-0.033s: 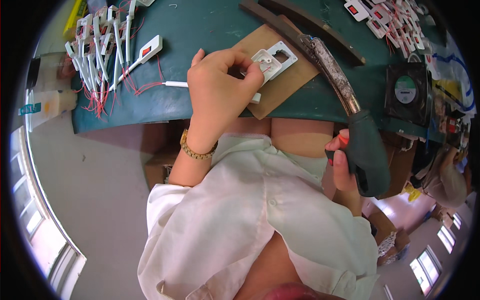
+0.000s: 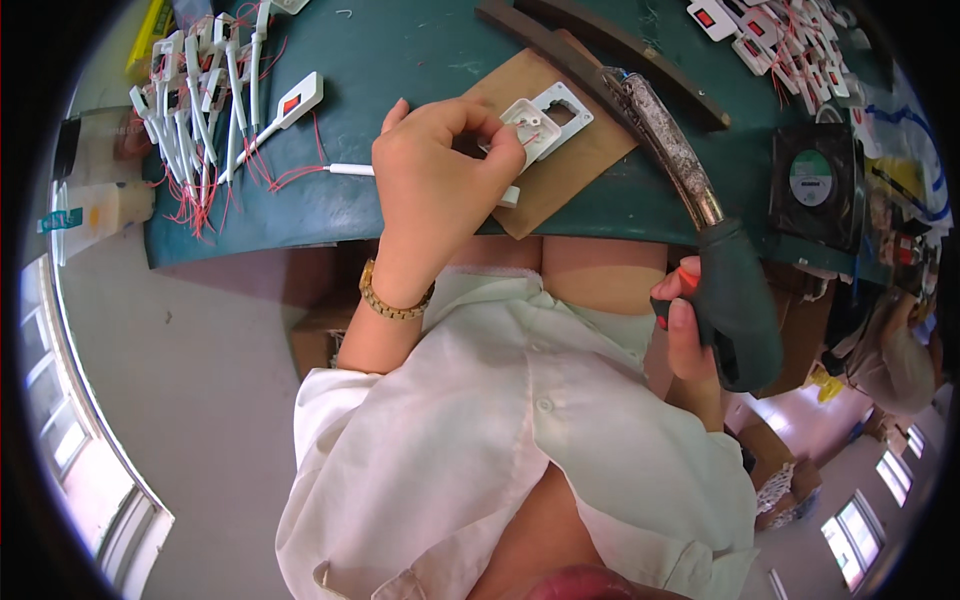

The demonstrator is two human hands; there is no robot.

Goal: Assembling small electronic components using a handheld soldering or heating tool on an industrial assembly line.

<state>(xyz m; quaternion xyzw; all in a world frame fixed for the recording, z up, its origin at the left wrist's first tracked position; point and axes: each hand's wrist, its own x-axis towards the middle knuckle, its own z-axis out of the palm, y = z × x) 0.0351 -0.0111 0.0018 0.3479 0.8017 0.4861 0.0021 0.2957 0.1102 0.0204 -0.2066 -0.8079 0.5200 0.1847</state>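
Fingertips (image 2: pixel 500 135) of the left hand (image 2: pixel 435 170) pinched a square white plastic housing (image 2: pixel 532 125) on brown cardboard (image 2: pixel 580 160); the right hand (image 2: pixel 690 335) gripped a soldering iron's rubbery green handle (image 2: pixel 735 300).

Round green label (image 2: pixel 811 178) on black fan (image 2: pixel 815 215), table's right end

A switch housing (image 2: pixel 545 118) lay on a cardboard sheet (image 2: pixel 585 165) at the table's (image 2: pixel 400 60) middle, under the left hand (image 2: pixel 440 170). Wired switches (image 2: pixel 215 100) lay heaped to its left, more (image 2: pixel 775 40) far right. A fan (image 2: pixel 815 185) sat right of the soldering iron (image 2: pixel 690 215), which slanted across the table's near edge
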